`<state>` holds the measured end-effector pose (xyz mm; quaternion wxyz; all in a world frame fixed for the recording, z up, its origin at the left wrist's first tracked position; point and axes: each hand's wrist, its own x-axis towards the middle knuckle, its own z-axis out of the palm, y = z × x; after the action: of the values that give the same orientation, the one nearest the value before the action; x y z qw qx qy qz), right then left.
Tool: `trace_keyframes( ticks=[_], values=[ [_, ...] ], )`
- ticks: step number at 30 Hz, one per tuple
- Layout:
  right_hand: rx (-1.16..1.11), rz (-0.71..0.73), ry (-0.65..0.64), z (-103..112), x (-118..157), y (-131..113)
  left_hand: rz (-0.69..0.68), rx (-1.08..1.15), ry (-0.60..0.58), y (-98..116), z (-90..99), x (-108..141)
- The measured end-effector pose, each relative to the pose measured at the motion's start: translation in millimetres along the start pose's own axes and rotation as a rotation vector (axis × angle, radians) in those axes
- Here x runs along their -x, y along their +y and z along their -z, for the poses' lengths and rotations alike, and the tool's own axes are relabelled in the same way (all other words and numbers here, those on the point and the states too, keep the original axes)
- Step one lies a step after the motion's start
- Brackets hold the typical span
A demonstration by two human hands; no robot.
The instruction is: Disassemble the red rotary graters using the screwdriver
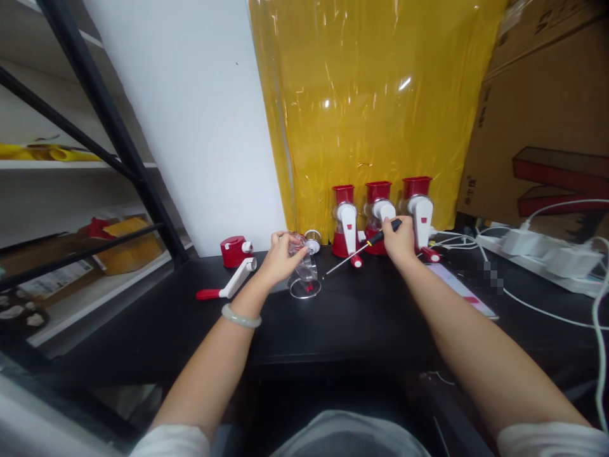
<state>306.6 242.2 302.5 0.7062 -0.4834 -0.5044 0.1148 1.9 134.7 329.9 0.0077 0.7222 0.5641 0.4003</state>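
My left hand (281,258) grips a clear plastic housing (305,277) that rests on the black table (342,317). My right hand (399,241) holds a screwdriver (362,250) with a black and red handle, its metal shaft pointing down-left toward the housing. A small round metal part (313,241) lies just behind the housing. A white crank handle with a red grip (227,287) lies left of my left hand. A red base piece (234,251) sits behind it.
Three assembled red-and-white hand-crank grinders (378,216) stand in a row against a yellow sheet (371,95). White power strips and cables (537,254) lie to the right, near a flat white-and-red card (461,289). Cardboard boxes (547,114) stand at the right, metal shelving (95,190) at the left.
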Motion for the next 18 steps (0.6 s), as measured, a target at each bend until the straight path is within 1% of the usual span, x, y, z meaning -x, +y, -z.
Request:
trace_keyframes(
  ticks=[4,7,9,14,18],
  values=[
    [0.011,-0.067,-0.007,-1.5,3.6,-3.8,-0.008,0.005,-0.028,-0.9,2.2,0.7],
    [0.02,-0.061,-0.022,-2.1,5.9,-6.7,-0.001,0.012,-0.096,-0.8,5.5,1.7],
    [0.027,-0.047,-0.022,-2.3,7.2,-7.8,0.014,0.023,-0.105,-1.9,6.5,1.5],
    [0.03,0.011,-0.013,-2.4,7.8,-7.5,0.121,0.036,0.01,-7.7,3.9,-1.7],
    [0.034,0.023,-0.016,-1.2,8.7,-8.2,0.135,0.061,0.049,-9.9,2.2,-3.0]
  ],
)
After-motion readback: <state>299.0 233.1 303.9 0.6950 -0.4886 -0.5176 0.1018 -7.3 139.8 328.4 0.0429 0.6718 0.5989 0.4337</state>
